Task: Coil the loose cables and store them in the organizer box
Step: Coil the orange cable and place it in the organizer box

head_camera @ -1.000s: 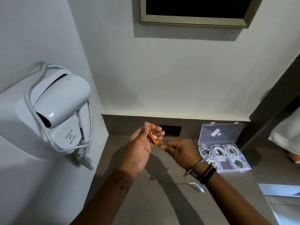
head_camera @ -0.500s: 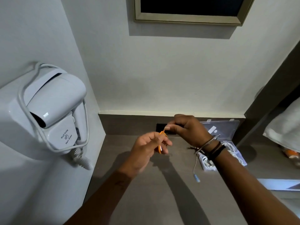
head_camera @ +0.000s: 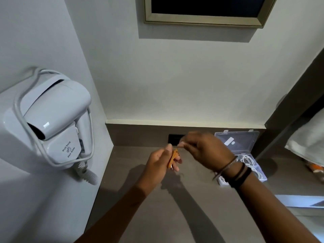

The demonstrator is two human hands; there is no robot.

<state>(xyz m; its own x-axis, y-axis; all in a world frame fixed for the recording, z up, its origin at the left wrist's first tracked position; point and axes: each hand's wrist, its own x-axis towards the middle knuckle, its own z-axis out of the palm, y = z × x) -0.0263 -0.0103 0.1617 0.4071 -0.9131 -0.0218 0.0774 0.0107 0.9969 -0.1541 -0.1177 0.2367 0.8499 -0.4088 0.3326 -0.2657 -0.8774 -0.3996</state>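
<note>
On the left wall hangs a white wall-mounted hair dryer (head_camera: 52, 120) with its grey cord looped around the housing. Just right of it, above the grey-brown counter (head_camera: 140, 216), the left hand (head_camera: 157, 165) is curled around a small coil of orange cable (head_camera: 174, 156), fingers clamped on the bundle with the thumb pointing up. Close beside it and slightly higher, the right hand (head_camera: 205, 151) pinches its thumb and forefinger together at the top of the coil; motion blur hides whether a cable end sits between them. Behind the hands a dark wall socket (head_camera: 173, 138) is set in the backsplash. Further right, partly hidden by the braceleted right wrist, the clear organizer box (head_camera: 245, 148) sits on the counter with its lid propped open against the wall, coiled white cables (head_camera: 247, 159) lying in its compartments.
</note>
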